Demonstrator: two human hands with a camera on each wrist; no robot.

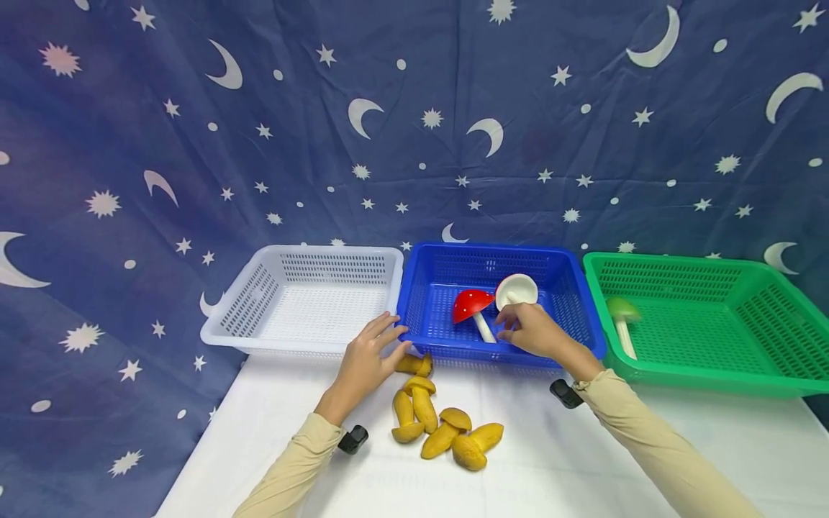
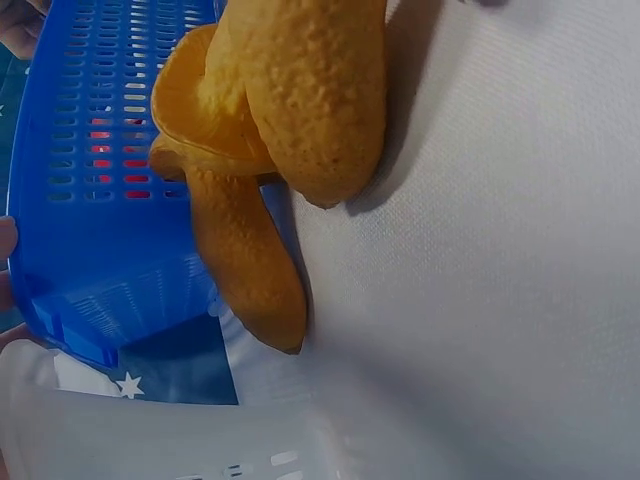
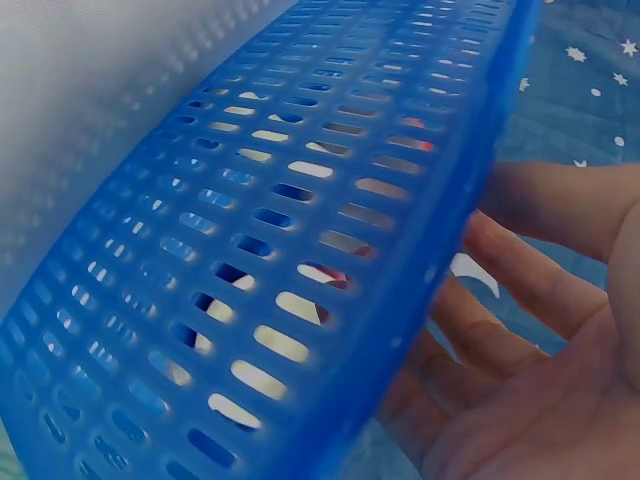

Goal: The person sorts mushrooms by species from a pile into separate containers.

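Observation:
My left hand (image 1: pixel 387 345) lies open with straight fingers at the front left corner of the blue basket (image 1: pixel 492 250), just above a yellow toy mushroom (image 1: pixel 416 365). Several more yellow mushrooms (image 1: pixel 443 432) lie in a heap on the white table. The left wrist view has two of these yellow mushrooms (image 2: pixel 290 100) up close against the blue basket (image 2: pixel 90 200). My right hand (image 1: pixel 514 327) reaches over the blue basket's front wall, fingers relaxed and holding nothing, beside a red-capped mushroom (image 1: pixel 471 303) and a white mushroom (image 1: pixel 517 289). The right wrist view confirms the open palm (image 3: pixel 520 340) by the basket wall (image 3: pixel 300 250).
A white basket (image 1: pixel 337 250) stands left of the blue one and holds nothing I can see. A green basket (image 1: pixel 680 260) at the right holds a green mushroom (image 1: pixel 623 320). A starry blue curtain hangs behind. The white tablecloth (image 1: pixel 583 460) spreads in front.

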